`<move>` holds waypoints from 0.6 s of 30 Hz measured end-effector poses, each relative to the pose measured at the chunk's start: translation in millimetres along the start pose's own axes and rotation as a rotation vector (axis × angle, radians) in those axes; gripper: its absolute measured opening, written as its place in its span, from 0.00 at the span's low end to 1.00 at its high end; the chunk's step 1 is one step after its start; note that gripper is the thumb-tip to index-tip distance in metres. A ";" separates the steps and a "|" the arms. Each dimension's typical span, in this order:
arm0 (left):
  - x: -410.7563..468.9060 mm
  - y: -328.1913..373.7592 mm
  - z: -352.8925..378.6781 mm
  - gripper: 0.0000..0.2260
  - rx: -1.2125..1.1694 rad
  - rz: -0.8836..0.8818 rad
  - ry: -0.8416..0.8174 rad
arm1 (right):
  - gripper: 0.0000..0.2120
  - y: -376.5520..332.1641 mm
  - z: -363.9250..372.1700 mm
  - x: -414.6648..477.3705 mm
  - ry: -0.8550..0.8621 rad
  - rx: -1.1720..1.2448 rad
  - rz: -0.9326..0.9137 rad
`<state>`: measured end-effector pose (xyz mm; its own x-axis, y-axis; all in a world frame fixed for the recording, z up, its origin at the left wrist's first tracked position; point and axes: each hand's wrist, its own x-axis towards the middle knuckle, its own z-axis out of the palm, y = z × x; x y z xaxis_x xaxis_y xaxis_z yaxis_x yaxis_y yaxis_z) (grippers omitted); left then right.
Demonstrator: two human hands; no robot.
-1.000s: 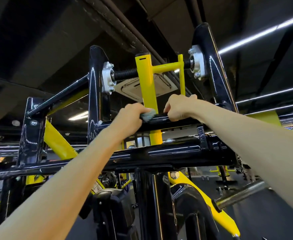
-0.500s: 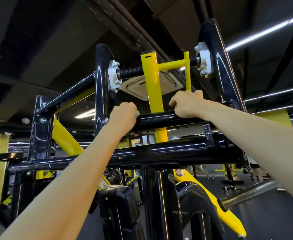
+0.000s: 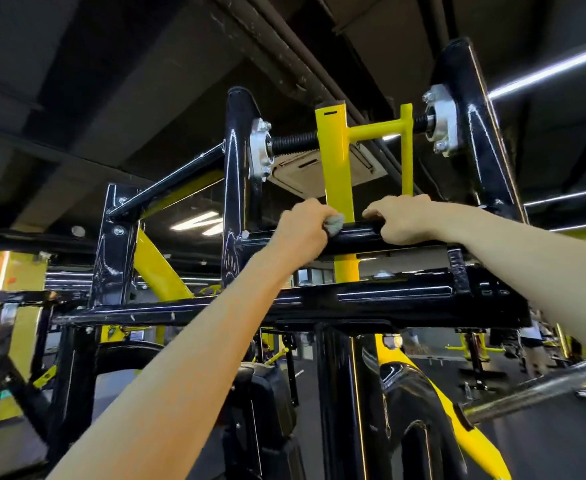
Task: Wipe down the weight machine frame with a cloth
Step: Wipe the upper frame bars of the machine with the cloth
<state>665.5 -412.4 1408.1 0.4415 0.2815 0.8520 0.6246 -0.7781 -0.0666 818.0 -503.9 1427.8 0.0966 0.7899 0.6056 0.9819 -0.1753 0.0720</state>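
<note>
Since the top of the frame [image 3: 115, 244] sits overhead, both arms are raised to its upper bar [image 3: 360, 239]. At centre-left, the left hand [image 3: 302, 226] is curled round a grey cloth [image 3: 334, 224], which is bunched in the fist and pressed onto the bar, just left of the yellow post [image 3: 336, 168]. Only a small wad is seen past the fingers. Bunching is judged to give firm pressure on a rounded tube. Further right, the right hand [image 3: 402, 220] is hooked over the same bar, fingers curled round it, with no cloth held. It is judged a brace for balance during the reach. The lower beam [image 3: 388, 296] is touched by neither hand, so wiping is judged far from finished.
</note>
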 end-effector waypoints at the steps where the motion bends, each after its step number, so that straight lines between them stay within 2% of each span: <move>1: 1.7 -3.1 -0.9 0.20 -0.027 0.014 -0.014 | 0.25 -0.5 -0.4 0.1 -0.001 -0.002 -0.010; 2: 3.4 -12.3 -3.8 0.20 0.002 0.006 -0.032 | 0.26 -1.2 -0.6 -0.6 -0.008 0.003 -0.021; 6: 10.9 -45.5 -14.7 0.14 0.395 -0.158 -0.113 | 0.27 -2.2 0.3 -2.5 -0.022 0.015 -0.044; 8: 16.7 -28.6 -9.8 0.15 0.331 -0.127 -0.073 | 0.27 -1.6 -0.1 -1.5 -0.010 0.011 -0.014; 11: 5.1 -5.8 10.8 0.22 0.104 0.089 0.018 | 0.27 -1.2 -0.3 -1.4 0.012 0.009 0.036; 13: -7.8 -18.5 13.2 0.26 0.047 0.155 0.104 | 0.26 -0.7 -0.3 -2.4 0.016 0.028 0.038; 16: -19.1 -53.0 2.1 0.26 0.205 -0.049 0.112 | 0.22 -0.3 0.0 -4.4 -0.002 0.063 0.018; 18: -20.6 -47.5 -3.8 0.24 0.288 -0.156 0.107 | 0.21 3.0 -0.1 -4.7 0.003 0.065 0.013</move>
<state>624.3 -383.4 1395.7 0.2656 0.3118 0.9123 0.8424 -0.5352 -0.0623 820.5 -508.1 1425.2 0.1093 0.7861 0.6084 0.9891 -0.1468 0.0121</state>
